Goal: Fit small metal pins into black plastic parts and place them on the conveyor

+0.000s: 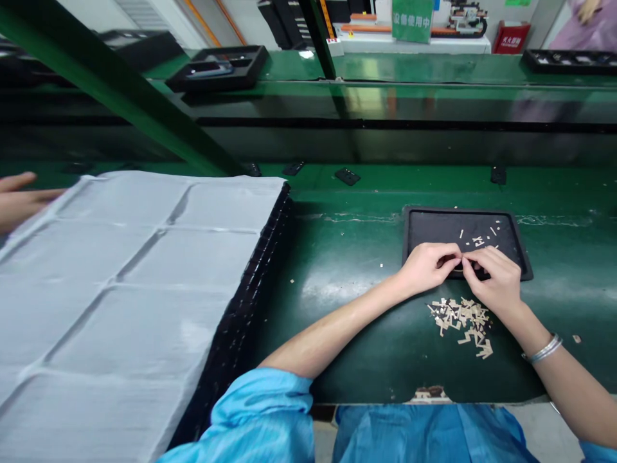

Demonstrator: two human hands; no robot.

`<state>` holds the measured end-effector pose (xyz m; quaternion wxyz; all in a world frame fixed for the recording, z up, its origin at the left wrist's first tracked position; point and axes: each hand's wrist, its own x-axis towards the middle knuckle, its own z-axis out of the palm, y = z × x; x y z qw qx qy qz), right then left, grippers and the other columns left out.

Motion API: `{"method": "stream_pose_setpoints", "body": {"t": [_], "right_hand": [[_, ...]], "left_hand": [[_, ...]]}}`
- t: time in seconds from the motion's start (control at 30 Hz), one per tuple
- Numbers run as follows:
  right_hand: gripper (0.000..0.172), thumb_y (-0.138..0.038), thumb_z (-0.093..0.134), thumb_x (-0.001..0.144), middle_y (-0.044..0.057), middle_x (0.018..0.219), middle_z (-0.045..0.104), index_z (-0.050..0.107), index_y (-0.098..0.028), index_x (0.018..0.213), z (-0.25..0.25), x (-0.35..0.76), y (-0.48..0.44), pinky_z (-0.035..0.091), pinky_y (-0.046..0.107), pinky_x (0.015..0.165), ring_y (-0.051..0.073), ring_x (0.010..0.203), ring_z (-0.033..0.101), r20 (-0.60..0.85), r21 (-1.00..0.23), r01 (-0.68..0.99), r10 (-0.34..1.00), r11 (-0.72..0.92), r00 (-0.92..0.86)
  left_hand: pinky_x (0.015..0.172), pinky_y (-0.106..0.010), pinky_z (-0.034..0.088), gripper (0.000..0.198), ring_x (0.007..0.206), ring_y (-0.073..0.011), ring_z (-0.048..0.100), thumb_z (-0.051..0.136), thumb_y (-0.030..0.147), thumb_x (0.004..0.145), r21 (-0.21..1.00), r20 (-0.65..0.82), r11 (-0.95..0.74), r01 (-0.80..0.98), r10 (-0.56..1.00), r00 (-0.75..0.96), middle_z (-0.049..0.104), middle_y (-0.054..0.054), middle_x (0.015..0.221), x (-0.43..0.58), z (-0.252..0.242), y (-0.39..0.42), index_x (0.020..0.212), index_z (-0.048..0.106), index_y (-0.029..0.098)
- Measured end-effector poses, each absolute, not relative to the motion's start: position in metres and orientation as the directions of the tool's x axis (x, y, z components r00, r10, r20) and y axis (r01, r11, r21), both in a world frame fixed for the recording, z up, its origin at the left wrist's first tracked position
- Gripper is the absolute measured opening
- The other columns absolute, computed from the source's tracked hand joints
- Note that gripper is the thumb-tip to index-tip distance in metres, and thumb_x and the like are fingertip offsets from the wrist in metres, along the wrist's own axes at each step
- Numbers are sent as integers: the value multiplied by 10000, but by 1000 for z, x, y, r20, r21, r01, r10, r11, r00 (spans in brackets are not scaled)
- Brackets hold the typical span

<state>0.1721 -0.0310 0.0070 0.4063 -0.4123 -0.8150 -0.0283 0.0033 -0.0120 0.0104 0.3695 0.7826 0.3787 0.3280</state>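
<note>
Fingers (446, 260) pinched together over tray (434, 226), scrap pile (461, 317) beside

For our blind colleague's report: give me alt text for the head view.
The left hand and right hand meet, fingers pinched, at the near edge of a black tray on a green bench. Tan pieces lie piled before them; a white-covered stack stands left.

A green bench (357, 308) carries a stack of black trays (250, 276) under a white sheet (144, 270) on the left. To the right lies a black tray (434, 228), with small tan pieces (463, 321) heaped just near of it.
</note>
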Motion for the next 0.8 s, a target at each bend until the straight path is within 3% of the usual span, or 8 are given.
{"method": "stream_pose_setpoints", "body": {"t": [0.23, 0.4, 0.5, 0.6, 0.67, 0.8], "right_hand": [[121, -113, 571, 819, 10, 633, 646, 631, -189, 747, 10, 171, -33, 451, 267, 589, 138, 583, 560, 655, -290, 716, 677, 635, -335], [136, -140, 570, 815, 2, 587, 610, 633, -188, 704, 11, 181, -25, 419, 257, 528, 126, 531, 526, 664, -337, 783, 721, 522, -195], [121, -153, 583, 815, 6, 585, 620, 658, -185, 726, 10, 193, -17, 425, 266, 543, 137, 537, 535, 687, -257, 871, 713, 418, -139], [152, -137, 564, 829, 38, 727, 699, 694, -177, 898, 8, 198, -13, 459, 291, 609, 174, 648, 596, 676, -126, 922, 711, 366, -190], [193, -129, 564, 835, 50, 824, 725, 686, -177, 977, 8, 196, -15, 479, 299, 647, 186, 718, 624, 682, -89, 911, 691, 403, -239], [89, -132, 601, 830, 35, 769, 721, 662, -195, 849, 13, 184, -25, 501, 289, 684, 166, 705, 635, 744, -120, 815, 595, 567, -305]], "left_hand": [[616, -206, 378, 167, 595, -86, 470, 482, 144, 850, 837, 231, -438, 330, 827, 513, 575, 18, 669, 3, 10, -11, 756, 619, 143], [560, -196, 337, 128, 538, -68, 401, 529, 174, 840, 921, 146, -295, 254, 867, 477, 483, 50, 588, 2, 15, -9, 730, 583, 136], [547, -195, 316, 133, 527, -62, 382, 543, 204, 843, 946, 132, -235, 225, 909, 397, 464, 52, 585, 4, 15, -9, 737, 573, 131], [549, -194, 309, 131, 538, -64, 388, 528, 194, 851, 928, 143, -258, 269, 912, 384, 472, 47, 599, 5, 14, -9, 748, 580, 133], [548, -195, 308, 123, 540, -68, 401, 522, 188, 856, 907, 141, -280, 316, 907, 398, 492, 43, 600, 6, 12, -9, 772, 596, 138], [574, -202, 339, 122, 555, -78, 449, 517, 163, 860, 870, 155, -328, 367, 890, 428, 541, 31, 611, 6, 11, -9, 815, 629, 143]]}}
